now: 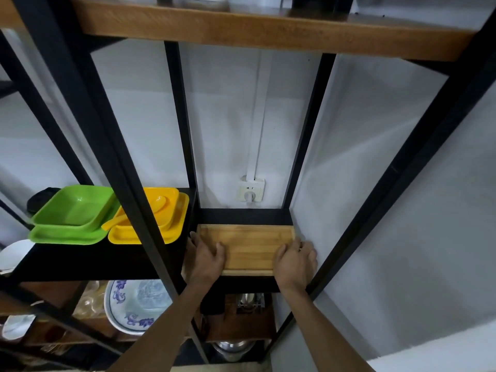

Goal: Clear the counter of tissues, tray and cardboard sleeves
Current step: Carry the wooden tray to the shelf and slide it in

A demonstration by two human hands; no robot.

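We hold the shallow rectangular wooden tray (245,248) low in the centre of the frame, our left hand (208,260) clamped on its left edge and our right hand (294,261) on its right, so it stays level on the narrow black metal shelf (243,216); the fit between the uprights looks snug.

Smooth wooden tray (249,245); matt black metal frame (306,135); glossy plastic dishes (75,208).
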